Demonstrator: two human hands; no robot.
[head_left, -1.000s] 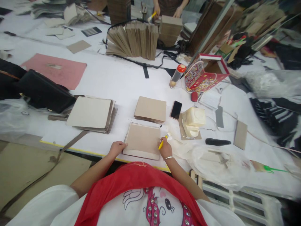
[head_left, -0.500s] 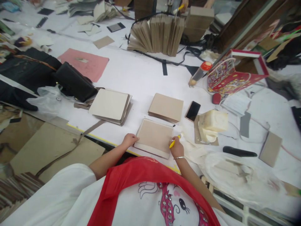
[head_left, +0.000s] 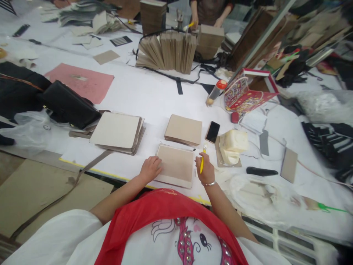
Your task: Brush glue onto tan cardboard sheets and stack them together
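Observation:
In front of me on the table lies a tan cardboard panel (head_left: pixel 178 165) with a paler border. My left hand (head_left: pixel 150 169) rests palm down on its left edge, fingers stretched out. Just off the panel's right edge, my right hand (head_left: pixel 205 169) is closed round a small yellow-handled brush (head_left: pixel 202 165), its whitish tip pointing up and away from me. Behind the panel sits a stack of tan boards (head_left: pixel 183 129). Farther left is a stack of cream rounded-corner panels (head_left: pixel 117 130). A pale block (head_left: pixel 234 141) stands on a card right of my right hand.
A phone (head_left: pixel 213 131), a black-handled tool (head_left: pixel 261 171) and a red patterned paper bag (head_left: pixel 249 92) are on the right. On the left lie a black bag (head_left: pixel 71 105) and a pink sheet (head_left: pixel 82 82). A co-worker's hands (head_left: pixel 219 22) show at the back among cardboard stacks.
My left hand has gone from pinching the panel's left edge to lying flat on it. My right hand has come off the right edge, and the brush now points more upright. The view has shifted right.

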